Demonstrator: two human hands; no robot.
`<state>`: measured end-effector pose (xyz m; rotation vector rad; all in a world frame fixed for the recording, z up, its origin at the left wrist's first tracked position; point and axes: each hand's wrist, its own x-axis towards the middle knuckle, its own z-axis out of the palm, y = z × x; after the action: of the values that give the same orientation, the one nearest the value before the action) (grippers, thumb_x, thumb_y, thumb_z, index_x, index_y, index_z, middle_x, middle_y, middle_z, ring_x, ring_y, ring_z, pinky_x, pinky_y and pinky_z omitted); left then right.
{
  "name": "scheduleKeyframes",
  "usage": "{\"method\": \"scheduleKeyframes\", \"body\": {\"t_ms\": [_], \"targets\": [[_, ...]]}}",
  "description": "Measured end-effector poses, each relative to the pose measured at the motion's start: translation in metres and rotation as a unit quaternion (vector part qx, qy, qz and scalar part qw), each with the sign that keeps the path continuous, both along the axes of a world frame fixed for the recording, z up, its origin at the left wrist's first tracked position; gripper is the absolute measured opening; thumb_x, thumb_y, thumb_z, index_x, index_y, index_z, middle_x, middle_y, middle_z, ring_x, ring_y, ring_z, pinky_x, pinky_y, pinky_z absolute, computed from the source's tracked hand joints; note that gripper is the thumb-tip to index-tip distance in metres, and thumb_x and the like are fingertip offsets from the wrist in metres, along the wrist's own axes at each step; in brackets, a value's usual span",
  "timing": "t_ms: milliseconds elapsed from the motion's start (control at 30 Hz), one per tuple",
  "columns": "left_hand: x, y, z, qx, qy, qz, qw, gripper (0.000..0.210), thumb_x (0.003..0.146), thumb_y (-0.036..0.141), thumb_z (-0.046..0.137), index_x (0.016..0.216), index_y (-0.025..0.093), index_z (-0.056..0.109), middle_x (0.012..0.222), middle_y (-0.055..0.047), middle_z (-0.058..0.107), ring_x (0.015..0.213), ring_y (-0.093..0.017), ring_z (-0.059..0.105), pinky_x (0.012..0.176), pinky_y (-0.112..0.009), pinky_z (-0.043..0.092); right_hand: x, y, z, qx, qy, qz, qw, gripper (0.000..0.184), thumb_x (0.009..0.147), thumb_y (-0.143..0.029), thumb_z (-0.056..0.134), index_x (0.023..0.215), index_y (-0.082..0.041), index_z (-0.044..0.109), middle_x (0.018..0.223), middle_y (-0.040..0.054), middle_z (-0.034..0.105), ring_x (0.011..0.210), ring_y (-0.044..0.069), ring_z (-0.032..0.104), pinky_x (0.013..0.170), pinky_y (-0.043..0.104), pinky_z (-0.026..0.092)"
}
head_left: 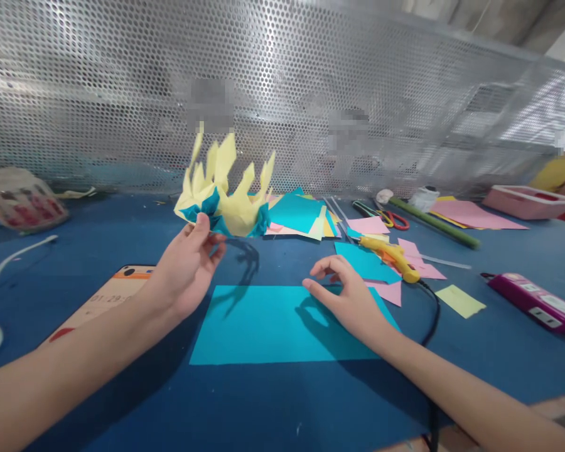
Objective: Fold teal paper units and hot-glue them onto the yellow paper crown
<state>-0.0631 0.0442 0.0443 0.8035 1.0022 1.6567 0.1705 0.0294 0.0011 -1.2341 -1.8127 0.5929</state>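
A yellow paper crown (238, 213) with tall points and teal paper flowers (207, 207) along its lower edge is up in the air, left of the middle. My left hand (191, 267) pinches its near edge between thumb and fingers. On the table lies a flat teal sheet of paper (254, 326). Over the sheet's right part hovers my right hand (343, 295), fingers curved and apart, holding nothing. Shadows of the crown and of both hands fall on the sheet and the table.
Behind the sheet lie a yellow glue gun (390, 254) with its black cord, scissors (395, 220), a green stick (433, 223) and stacked coloured papers (296, 213). A phone (108, 295) and white cable (0, 282) lie left; a purple pouch (537, 301) lies right. Perforated metal (282, 94) stands behind.
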Motion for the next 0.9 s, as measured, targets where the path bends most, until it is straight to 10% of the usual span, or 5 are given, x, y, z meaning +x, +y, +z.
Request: {"method": "scheduleKeyframes", "body": {"t_ms": [467,700,900], "targets": [[0.010,0.006,-0.026,-0.163,-0.020,-0.066,0.984,0.031,0.091,0.033,0.057,0.118,0.019,0.056,0.121,-0.008,0.059,0.099,-0.022,0.062,0.083,-0.043,0.053,-0.003,0.001,-0.002,-0.015,-0.037,0.040,0.998,0.004,0.083,-0.023,0.057,0.081,-0.020,0.058,0.090,0.0036,0.054,0.085,0.018,0.056,0.079,0.034,0.047],[0.014,-0.010,-0.017,-0.206,0.097,-0.196,0.954,0.028,0.090,0.029,0.058,0.117,0.019,0.057,0.120,-0.008,0.060,0.099,-0.021,0.062,0.082,-0.040,0.054,-0.002,0.001,-0.005,-0.012,-0.060,0.054,0.997,0.006,0.085,-0.025,0.059,0.089,-0.021,0.058,0.094,0.0043,0.055,0.090,0.018,0.057,0.081,0.033,0.048],[0.010,-0.022,-0.005,-0.101,0.300,-0.275,0.908,0.022,0.076,0.028,0.069,0.097,0.027,0.072,0.101,-0.008,0.071,0.084,-0.023,0.068,0.066,-0.032,0.053,-0.002,-0.003,-0.004,-0.008,-0.101,0.102,0.990,0.025,0.084,-0.033,0.064,0.107,-0.025,0.057,0.119,0.0066,0.055,0.117,0.024,0.050,0.099,0.041,0.039]]}}
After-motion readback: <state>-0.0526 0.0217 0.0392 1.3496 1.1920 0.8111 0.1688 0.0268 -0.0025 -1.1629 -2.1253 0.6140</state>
